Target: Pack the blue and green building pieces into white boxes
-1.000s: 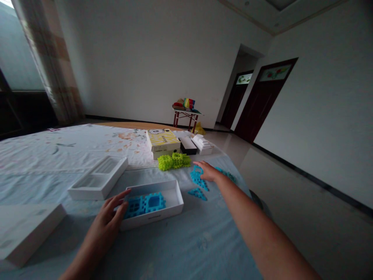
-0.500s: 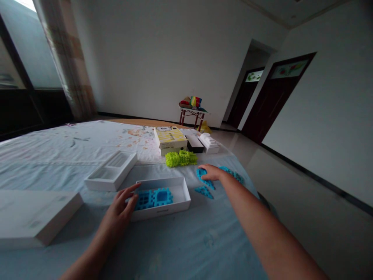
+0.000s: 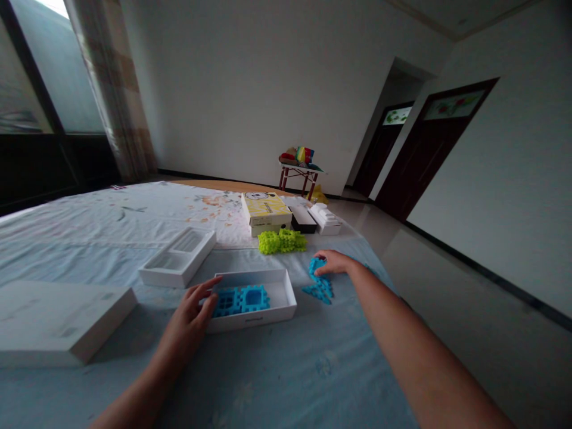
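A white box [image 3: 290, 302] lies in front of me with two square blue interlocking building pieces [image 3: 254, 298] at its left end. My left hand [image 3: 193, 307] grips that end of the box, index finger at the far corner and thumb by the near side, close to the pieces. Right of the box, my right hand [image 3: 333, 262] pinches a blue toothed building piece [image 3: 316, 265], partly covered by the fingers. A triangular blue piece [image 3: 319, 291] lies just below it on the cloth. More blue pieces are mostly hidden behind my right wrist.
Green interlocking pieces [image 3: 281, 241] lie beyond the box, before a yellow and white carton [image 3: 267, 210]. A black open box [image 3: 302, 221] and white tray [image 3: 325, 219] stand beside it. Left are a white divided tray [image 3: 179, 256] and large white box [image 3: 53, 322].
My right hand has drawn the blue piece slightly, so it now sits closer over the triangular one. My left hand stays at the box. The view has shifted a little.
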Available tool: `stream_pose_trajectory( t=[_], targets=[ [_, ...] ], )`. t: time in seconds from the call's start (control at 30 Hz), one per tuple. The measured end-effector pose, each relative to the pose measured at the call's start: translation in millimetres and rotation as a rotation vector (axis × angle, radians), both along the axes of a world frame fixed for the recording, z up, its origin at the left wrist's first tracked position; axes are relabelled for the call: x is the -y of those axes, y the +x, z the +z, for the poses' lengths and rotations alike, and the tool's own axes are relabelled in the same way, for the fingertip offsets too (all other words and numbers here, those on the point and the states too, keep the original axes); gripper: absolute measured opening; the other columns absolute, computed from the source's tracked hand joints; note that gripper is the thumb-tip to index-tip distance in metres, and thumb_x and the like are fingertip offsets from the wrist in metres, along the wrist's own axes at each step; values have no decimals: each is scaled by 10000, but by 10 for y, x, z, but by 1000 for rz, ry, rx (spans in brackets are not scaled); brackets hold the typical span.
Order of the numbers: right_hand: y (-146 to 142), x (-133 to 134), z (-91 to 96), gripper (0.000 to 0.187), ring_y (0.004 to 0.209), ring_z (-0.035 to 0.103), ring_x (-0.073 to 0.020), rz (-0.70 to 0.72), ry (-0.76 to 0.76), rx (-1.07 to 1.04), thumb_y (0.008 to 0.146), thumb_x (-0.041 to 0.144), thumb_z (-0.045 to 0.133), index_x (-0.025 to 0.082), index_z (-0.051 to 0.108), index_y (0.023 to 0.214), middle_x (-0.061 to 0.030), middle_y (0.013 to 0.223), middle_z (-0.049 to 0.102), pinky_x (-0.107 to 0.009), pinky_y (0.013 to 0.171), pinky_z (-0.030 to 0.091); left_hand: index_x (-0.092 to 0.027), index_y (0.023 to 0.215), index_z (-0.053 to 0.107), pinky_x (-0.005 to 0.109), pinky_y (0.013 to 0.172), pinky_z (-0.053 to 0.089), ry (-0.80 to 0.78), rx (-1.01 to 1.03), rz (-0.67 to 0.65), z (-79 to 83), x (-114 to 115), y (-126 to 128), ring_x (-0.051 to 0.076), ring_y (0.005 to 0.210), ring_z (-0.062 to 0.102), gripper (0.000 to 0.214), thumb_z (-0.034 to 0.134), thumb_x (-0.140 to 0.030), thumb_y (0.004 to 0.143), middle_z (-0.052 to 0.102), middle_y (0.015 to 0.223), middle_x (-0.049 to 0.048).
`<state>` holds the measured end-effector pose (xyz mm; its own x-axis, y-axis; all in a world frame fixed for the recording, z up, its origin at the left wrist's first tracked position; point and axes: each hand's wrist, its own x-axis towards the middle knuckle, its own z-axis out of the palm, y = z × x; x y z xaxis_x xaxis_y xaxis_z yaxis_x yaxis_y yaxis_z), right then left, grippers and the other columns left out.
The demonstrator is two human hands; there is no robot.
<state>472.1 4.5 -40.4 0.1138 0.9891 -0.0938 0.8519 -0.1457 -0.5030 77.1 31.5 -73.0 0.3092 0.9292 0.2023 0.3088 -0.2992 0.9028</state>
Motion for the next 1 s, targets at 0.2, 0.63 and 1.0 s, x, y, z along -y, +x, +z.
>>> stream_pose_trajectory(
  t=[0.2, 0.63, 1.0],
  targets=[
    [-94, 51, 125, 338, 866, 616, -168, 4, 52, -106, 747, 156, 541, 117, 594, 1079, -71, 947, 672, -293, 790, 476, -194, 1153, 542, 334, 796, 471, -5, 0, 6, 25, 9, 9, 229, 1003, 522, 557, 417, -555, 747, 503, 1148, 93],
    [-1276, 63, 507, 319, 722, 560, -119, 325, 11, -221, 692, 138, 594, 110, 618, 1009, -18, 787, 625, -216, 641, 442, -193, 1148, 545, 322, 786, 477, 4, -6, 12, 19, 0, 0, 219, 980, 537, 559, 418, -557, 743, 510, 1138, 91],
    [-1530, 17, 476, 297, 954, 560, -263, 358, 15, 456, 685, 206, 612, 244, 682, 971, -61, 986, 673, -355, 798, 386, -193, 1153, 541, 318, 797, 467, 13, -8, 6, 15, -14, 5, 223, 1010, 524, 553, 423, -551, 748, 511, 1150, 90]
  ],
)
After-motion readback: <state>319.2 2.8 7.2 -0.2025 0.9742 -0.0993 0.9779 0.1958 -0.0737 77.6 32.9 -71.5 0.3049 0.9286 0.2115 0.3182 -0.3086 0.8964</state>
